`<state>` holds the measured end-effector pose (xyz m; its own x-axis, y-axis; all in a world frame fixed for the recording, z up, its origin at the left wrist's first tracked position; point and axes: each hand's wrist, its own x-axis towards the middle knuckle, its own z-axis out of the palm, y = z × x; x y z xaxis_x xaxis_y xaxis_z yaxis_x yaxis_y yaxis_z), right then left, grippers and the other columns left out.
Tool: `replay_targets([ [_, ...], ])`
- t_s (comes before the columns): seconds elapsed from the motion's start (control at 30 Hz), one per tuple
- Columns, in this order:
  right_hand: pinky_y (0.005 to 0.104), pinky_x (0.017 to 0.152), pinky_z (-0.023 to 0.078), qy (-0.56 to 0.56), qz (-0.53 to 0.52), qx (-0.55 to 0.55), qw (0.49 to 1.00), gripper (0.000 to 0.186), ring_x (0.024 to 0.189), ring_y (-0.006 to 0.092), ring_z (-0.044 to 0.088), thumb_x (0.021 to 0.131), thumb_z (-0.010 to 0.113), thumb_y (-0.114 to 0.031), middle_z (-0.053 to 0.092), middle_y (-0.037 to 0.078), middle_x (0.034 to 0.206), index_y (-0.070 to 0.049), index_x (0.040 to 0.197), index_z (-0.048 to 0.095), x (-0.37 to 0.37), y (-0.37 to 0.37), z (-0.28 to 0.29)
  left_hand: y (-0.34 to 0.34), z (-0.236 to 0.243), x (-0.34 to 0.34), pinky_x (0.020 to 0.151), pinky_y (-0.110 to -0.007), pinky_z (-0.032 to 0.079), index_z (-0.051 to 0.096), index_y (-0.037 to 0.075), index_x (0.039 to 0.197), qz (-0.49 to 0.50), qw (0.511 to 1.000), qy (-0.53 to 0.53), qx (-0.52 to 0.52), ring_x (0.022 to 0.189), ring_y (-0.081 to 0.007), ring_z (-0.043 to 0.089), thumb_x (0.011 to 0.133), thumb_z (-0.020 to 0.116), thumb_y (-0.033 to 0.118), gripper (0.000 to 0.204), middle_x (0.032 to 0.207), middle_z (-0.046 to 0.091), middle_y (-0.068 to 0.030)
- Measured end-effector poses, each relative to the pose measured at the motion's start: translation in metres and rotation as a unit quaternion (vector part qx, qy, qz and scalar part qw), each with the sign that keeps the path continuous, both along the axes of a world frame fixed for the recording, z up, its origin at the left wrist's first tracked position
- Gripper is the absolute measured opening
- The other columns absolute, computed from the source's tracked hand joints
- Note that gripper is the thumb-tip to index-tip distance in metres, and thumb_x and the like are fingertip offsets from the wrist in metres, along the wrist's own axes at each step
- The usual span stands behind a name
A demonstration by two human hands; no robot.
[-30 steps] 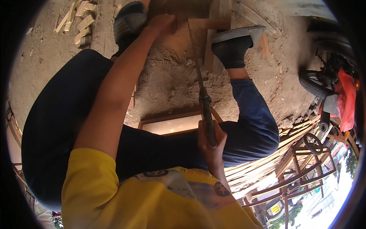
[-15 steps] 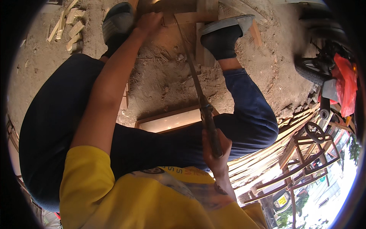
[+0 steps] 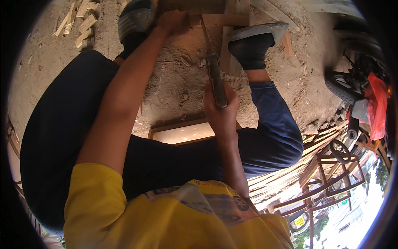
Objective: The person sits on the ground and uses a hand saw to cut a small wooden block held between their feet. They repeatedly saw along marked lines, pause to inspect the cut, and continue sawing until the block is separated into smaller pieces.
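My right hand point(image 3: 223, 114) is wrapped round the dark handle of a handsaw point(image 3: 215, 76). The saw's narrow blade points away from me, its far end against the edge of a wooden board point(image 3: 230, 19) between my feet. Over at that board's left end, my left hand point(image 3: 173, 22) is closed and presses on the wood; its fingertips are hard to make out. My right shoe point(image 3: 261, 32) rests by the board, next to a wooden support point(image 3: 226, 54). The left shoe point(image 3: 134, 20) stands beside my left hand.
A shallow wooden frame with a pale panel point(image 3: 182, 133) lies on the dirt under my legs. Several wood offcuts point(image 3: 86, 25) are at the far left. On the right are a motorcycle wheel point(image 3: 342, 83), a red plastic bag point(image 3: 376, 106) and stacked wood strips point(image 3: 273, 182).
My right hand has pushed the saw forward, away from my body, so more of the blade has passed the board. The left hand keeps its place on the wood. The view has shifted slightly.
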<state>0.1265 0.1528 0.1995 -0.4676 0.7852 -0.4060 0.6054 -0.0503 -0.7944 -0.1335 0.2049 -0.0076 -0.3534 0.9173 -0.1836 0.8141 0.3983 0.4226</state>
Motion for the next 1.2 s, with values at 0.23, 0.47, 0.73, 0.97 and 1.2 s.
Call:
replay_targets([
  [0.23,0.0263,0.045,0.036,-0.008,0.018,0.094,0.995,0.011,0.050,0.0072,0.043,0.088,0.062,-0.002,0.050,0.007,0.057,0.003,0.080,0.057,0.051,-0.028,0.025,-0.001,-0.011,-0.004,0.078,-0.045,0.055,0.068,0.010,0.097,-0.022,0.999,0.043,0.008,0.087,-0.0320,0.069,0.074,0.071,0.042,0.039,0.087,0.071,-0.0132],
  [0.47,0.0252,0.046,0.031,0.025,-0.018,0.000,1.000,0.016,0.055,0.0020,0.039,0.092,0.061,-0.007,0.047,-0.002,0.059,0.001,0.079,0.057,-0.015,0.010,-0.006,0.000,-0.024,-0.011,0.079,-0.043,0.055,0.069,0.011,0.096,-0.015,0.999,0.026,-0.010,0.086,-0.0307,0.070,0.074,0.071,0.045,0.041,0.084,0.071,-0.0117],
  [0.73,0.0278,0.049,0.039,0.017,0.000,0.039,0.999,0.006,0.055,0.0065,0.047,0.087,0.062,0.001,0.054,0.006,0.061,0.004,0.084,0.059,0.000,0.015,-0.020,0.007,-0.014,-0.009,0.081,-0.047,0.054,0.066,0.012,0.109,-0.019,0.999,0.010,-0.033,0.093,-0.0318,0.068,0.076,0.070,0.043,0.046,0.098,0.070,-0.0157],
  [0.97,0.0285,0.050,0.038,0.007,0.001,0.102,0.995,0.010,0.057,0.0063,0.044,0.090,0.060,-0.004,0.053,0.005,0.061,0.001,0.082,0.058,0.034,-0.030,0.016,0.012,-0.029,-0.010,0.082,-0.046,0.055,0.068,0.010,0.106,-0.011,0.997,0.078,0.004,0.092,-0.0314,0.069,0.076,0.070,0.041,0.043,0.095,0.071,-0.0149],
  [1.2,0.0316,0.050,0.038,-0.008,0.010,0.006,1.000,0.013,0.054,0.0091,0.043,0.090,0.060,-0.006,0.052,0.010,0.057,0.003,0.080,0.056,-0.024,0.015,-0.011,0.003,-0.002,-0.002,0.086,-0.046,0.053,0.064,0.009,0.112,-0.013,0.998,-0.023,-0.061,0.097,-0.0336,0.067,0.075,0.071,0.044,0.051,0.099,0.070,-0.0159],
])
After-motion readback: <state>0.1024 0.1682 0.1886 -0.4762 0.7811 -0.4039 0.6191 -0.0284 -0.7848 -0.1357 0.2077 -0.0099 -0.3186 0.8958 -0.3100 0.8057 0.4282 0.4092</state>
